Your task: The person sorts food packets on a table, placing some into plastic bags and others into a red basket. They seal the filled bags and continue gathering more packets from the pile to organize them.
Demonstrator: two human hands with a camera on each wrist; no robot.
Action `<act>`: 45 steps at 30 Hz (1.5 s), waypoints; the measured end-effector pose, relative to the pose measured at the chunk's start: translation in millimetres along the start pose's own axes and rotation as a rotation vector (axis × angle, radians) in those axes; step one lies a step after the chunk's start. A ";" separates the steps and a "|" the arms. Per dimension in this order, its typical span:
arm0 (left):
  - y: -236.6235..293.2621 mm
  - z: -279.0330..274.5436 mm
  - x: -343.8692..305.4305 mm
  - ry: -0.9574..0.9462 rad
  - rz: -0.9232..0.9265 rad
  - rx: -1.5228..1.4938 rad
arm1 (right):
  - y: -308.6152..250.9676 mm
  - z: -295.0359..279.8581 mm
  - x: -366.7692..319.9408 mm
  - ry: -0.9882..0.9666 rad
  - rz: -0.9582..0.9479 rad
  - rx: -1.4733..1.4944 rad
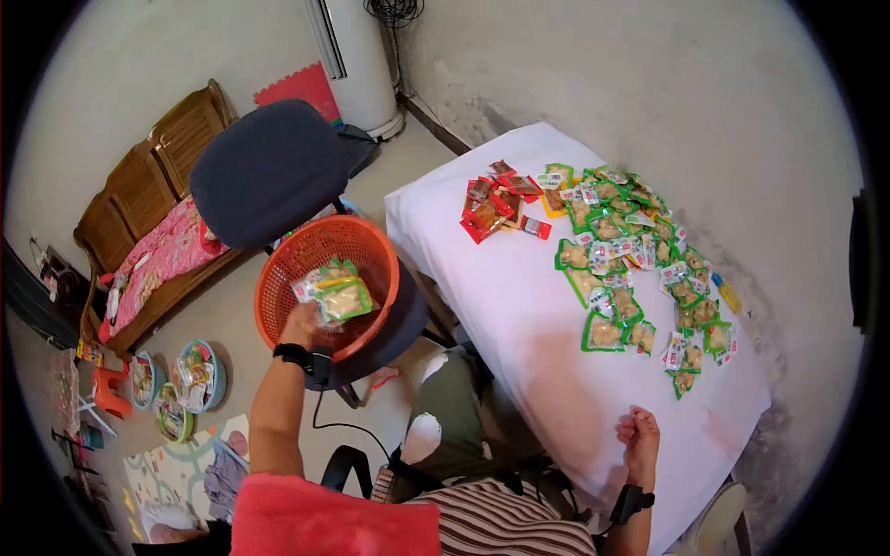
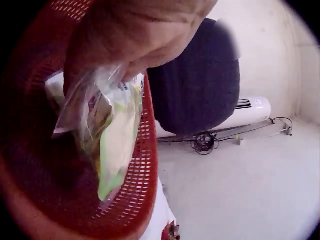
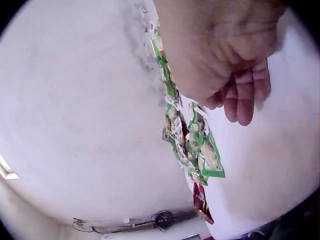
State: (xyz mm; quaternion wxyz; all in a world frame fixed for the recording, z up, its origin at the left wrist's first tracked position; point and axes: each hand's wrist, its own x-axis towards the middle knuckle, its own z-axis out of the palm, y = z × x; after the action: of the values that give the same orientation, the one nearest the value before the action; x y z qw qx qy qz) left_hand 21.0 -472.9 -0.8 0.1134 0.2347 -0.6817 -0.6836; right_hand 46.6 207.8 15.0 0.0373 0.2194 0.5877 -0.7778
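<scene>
My left hand (image 1: 299,326) grips a bunch of clear, green-edged snack packets (image 1: 343,300) with pale pieces inside. They hang within the mouth of an orange plastic basket (image 1: 382,248) that stands on a dark chair. The left wrist view shows the top of a crinkled packet (image 2: 117,145) gathered in the fingers. Over the near part of the white-covered table (image 1: 519,306), my right hand (image 1: 640,435) holds nothing, its fingers loosely bent. Beyond it lie many green-edged snack packets (image 1: 607,331), spread along the wall side.
Red snack packets (image 1: 484,221) sit in a pile at the table's far left. A dark chair back (image 1: 269,171) rises behind the basket. Small tubs of packets (image 1: 215,375) stand on the floor at left, near a wooden bench (image 1: 148,190). A cable (image 1: 348,424) trails from the left wrist.
</scene>
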 end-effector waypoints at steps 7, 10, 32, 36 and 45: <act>-66.0 -6.4 43.8 0.013 -0.447 -0.096 | 2.7 -3.4 5.5 -0.008 0.008 0.057; -61.0 -8.3 44.9 0.015 -0.581 0.057 | 11.1 -7.5 10.1 0.049 0.013 0.019; 48.6 135.3 63.3 -0.297 0.552 0.514 | -0.8 -69.1 7.2 0.371 -0.386 -0.405; 77.0 278.5 -66.3 -0.573 0.245 0.245 | -53.6 -148.4 10.1 0.944 -0.703 -0.865; 9.3 461.6 -181.9 -1.056 0.140 0.151 | -84.2 -275.2 53.2 0.787 -0.743 -1.557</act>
State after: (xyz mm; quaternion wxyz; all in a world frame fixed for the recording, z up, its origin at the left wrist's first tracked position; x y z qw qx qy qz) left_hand -42.8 18.7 20.3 -0.2168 -0.1794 -0.7073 -0.6484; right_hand 53.9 500.3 11.5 -0.2779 0.1784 0.9439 0.0004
